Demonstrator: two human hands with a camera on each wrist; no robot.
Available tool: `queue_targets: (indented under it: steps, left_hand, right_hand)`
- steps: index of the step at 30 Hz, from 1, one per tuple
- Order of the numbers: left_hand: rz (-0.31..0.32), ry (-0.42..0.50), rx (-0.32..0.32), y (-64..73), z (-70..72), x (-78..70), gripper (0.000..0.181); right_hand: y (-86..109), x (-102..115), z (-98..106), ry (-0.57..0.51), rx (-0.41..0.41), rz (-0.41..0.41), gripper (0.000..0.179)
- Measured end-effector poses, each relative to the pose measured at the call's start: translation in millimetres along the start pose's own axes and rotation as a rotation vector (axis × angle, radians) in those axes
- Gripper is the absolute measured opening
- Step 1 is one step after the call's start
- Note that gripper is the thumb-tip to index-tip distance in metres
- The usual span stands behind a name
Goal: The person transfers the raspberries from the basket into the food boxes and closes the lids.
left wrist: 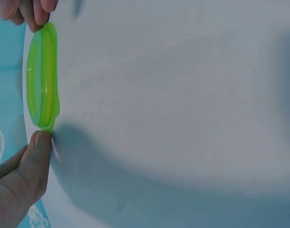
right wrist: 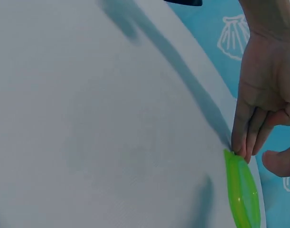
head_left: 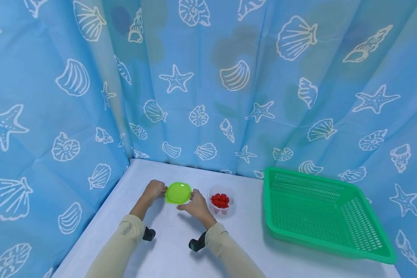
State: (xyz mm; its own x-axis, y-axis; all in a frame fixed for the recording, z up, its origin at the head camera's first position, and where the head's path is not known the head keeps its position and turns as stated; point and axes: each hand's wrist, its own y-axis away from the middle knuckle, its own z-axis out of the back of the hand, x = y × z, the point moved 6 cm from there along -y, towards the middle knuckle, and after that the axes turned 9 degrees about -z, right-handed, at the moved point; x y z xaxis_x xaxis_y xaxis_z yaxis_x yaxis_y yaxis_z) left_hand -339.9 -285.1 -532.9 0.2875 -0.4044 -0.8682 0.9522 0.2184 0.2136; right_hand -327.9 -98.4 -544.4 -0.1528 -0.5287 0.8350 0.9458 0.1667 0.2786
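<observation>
A bright green, see-through plastic lid [head_left: 178,193] with a raised rim and a small tab lies on the white table. My left hand [head_left: 154,190] touches its left edge with fairly straight fingertips, seen also in the right wrist view, where the left hand [right wrist: 266,90] reaches down to the lid [right wrist: 243,190]. At the opposite edge, the fingers of my right hand [head_left: 197,205] touch the rim, its thumb apart from it. The left wrist view shows the lid [left wrist: 42,78] between both hands' fingertips. Right of it stands a round clear container [head_left: 232,211] with several small red pieces [head_left: 220,200].
A large green slatted plastic basket [head_left: 309,231] stands at the table's right side. Blue curtains [head_left: 208,96] with white shell prints hang behind and to the left. The white tabletop [head_left: 173,255] stretches in front of both hands.
</observation>
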Motion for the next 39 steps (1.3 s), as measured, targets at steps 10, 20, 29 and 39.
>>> queue_targets:
  steps: [10,20,29,39]
  left_hand:
    - [0.081,-0.025,-0.01,-8.7,7.5,14.9,0.031]
    - [-0.04,0.076,-0.023,-3.5,15.5,2.0,0.035]
    - [-0.038,0.062,-0.031,2.6,16.4,6.7,0.03]
    - [-0.004,0.106,-0.06,5.9,10.8,31.8,0.026]
  right_hand:
    - [-5.7,-3.1,-3.9,-0.281,0.072,-0.183,0.077]
    - [-5.5,1.3,8.0,-0.56,0.148,-0.111,0.042]
    - [-1.6,12.7,14.9,-0.107,-0.143,0.146,0.017]
    - [-8.2,-3.3,2.2,-0.093,-0.121,0.127,0.05]
